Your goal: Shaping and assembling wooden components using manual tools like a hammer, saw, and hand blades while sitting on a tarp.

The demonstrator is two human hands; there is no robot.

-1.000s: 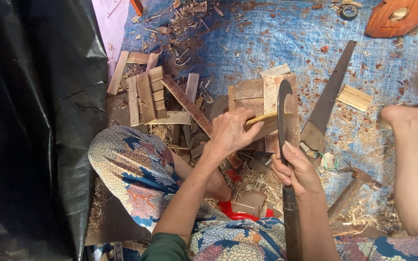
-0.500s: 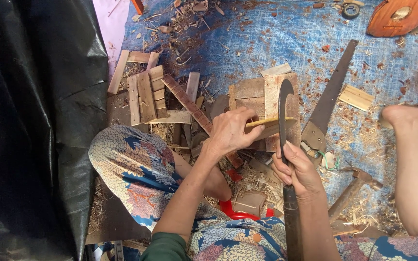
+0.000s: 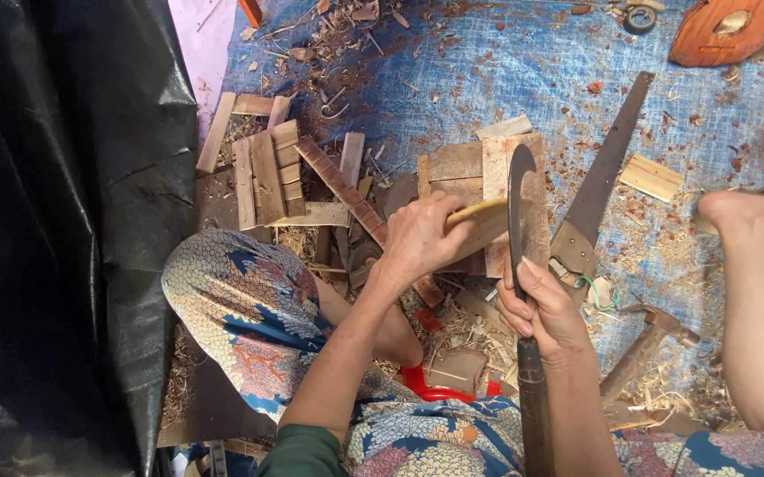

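Left hand (image 3: 417, 243) with the yellowish wood strip (image 3: 477, 215) shifted slightly left; curved blade (image 3: 516, 208) in the right hand (image 3: 545, 309) edged slightly right.

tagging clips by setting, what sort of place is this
Most likely an informal woodworking spot on the ground. A handsaw and a hammer lie on a blue tarp strewn with shavings, and wood offcuts are piled by the person's knee.

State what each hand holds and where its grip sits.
Left hand holds a thin yellowish wood strip by its near end. Right hand holds a hooked dark blade where blade meets handle.
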